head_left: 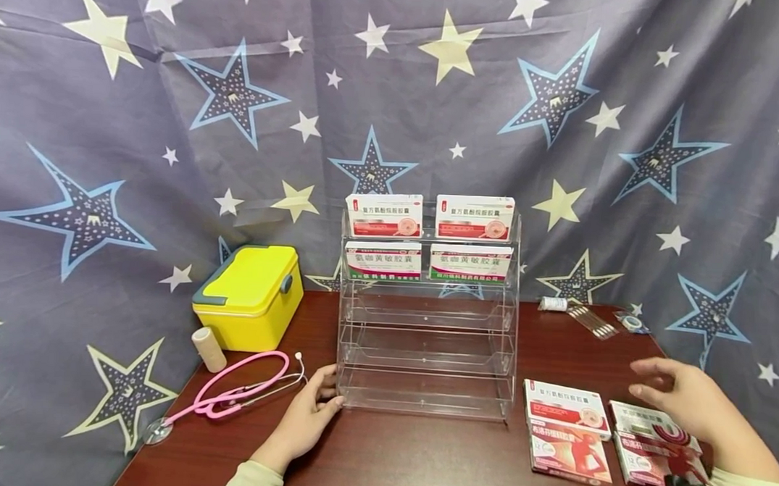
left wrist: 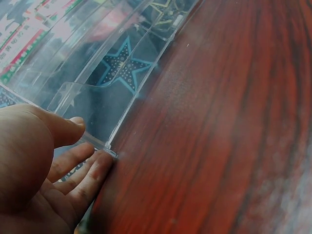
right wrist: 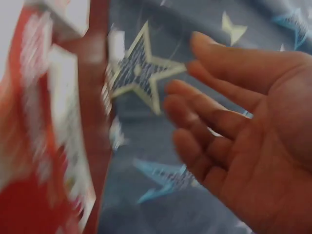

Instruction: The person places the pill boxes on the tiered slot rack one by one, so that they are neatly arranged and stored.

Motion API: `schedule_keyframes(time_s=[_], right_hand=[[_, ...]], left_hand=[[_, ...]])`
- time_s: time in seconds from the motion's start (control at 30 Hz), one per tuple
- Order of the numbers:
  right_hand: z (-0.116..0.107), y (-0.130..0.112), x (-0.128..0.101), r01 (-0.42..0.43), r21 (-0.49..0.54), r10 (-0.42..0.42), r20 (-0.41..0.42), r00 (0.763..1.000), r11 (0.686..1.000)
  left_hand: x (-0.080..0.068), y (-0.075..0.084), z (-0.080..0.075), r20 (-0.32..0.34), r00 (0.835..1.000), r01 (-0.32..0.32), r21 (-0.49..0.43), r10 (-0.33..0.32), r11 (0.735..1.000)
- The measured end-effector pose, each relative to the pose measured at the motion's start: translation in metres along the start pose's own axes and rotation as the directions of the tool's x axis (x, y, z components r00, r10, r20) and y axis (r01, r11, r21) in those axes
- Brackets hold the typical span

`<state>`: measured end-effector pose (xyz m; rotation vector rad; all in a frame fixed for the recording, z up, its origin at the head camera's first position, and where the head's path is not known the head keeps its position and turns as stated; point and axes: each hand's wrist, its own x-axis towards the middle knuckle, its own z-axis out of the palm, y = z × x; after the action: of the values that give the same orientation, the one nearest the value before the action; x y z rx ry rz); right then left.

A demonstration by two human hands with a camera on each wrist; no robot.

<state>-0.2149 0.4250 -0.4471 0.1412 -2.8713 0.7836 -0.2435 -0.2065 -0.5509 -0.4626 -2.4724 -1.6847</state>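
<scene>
A clear acrylic tiered rack (head_left: 427, 346) stands mid-table, with medicine boxes (head_left: 384, 215) on its top two shelves and its lower shelves bare. My left hand (head_left: 313, 408) rests against the rack's lower left corner (left wrist: 108, 146), its fingers (left wrist: 85, 168) straight along the base. My right hand (head_left: 673, 389) hovers open and empty above several red-and-white medicine boxes (head_left: 566, 408) lying flat at the front right. In the right wrist view the open palm (right wrist: 243, 126) shows with relaxed fingers, and the boxes (right wrist: 44, 122) are blurred at the left.
A yellow case (head_left: 251, 296) sits at the back left beside a beige bandage roll (head_left: 209, 349). A pink stethoscope (head_left: 233, 392) lies left of my left hand. Cotton swabs (head_left: 593, 321) and tape rolls (head_left: 630, 322) lie at the back right. A star-print cloth (head_left: 173, 117) hangs behind.
</scene>
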Motion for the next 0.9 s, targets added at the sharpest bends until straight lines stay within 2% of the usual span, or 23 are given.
schedule_keyframes(time_s=[0.17, 0.37, 0.5, 0.7, 0.9], right_hand=[[0.005, 0.036, -0.007, -0.051, -0.042, 0.055, 0.115, 0.992, 0.998], [0.012, 0.061, -0.016, -0.094, -0.073, 0.105, 0.176, 0.979, 0.993], [0.015, 0.068, -0.021, -0.101, -0.099, 0.118, 0.182, 0.976, 0.99], [0.019, 0.074, -0.021, -0.124, -0.084, 0.139, 0.2, 0.97, 0.989], [0.017, 0.071, -0.024, -0.105, -0.116, 0.122, 0.149, 0.981, 0.988]], left_hand=[[0.002, 0.0, -0.001, -0.004, 1.0, -0.022, 0.013, 0.022, 1.0], [0.001, -0.002, -0.002, 0.011, 1.0, 0.024, 0.002, -0.024, 1.0], [0.001, -0.004, -0.001, 0.013, 0.999, 0.034, -0.008, -0.033, 0.999], [-0.001, -0.002, -0.002, 0.007, 0.999, 0.047, 0.001, -0.047, 0.999], [-0.001, -0.001, -0.002, 0.011, 0.999, 0.037, 0.024, -0.037, 0.999]])
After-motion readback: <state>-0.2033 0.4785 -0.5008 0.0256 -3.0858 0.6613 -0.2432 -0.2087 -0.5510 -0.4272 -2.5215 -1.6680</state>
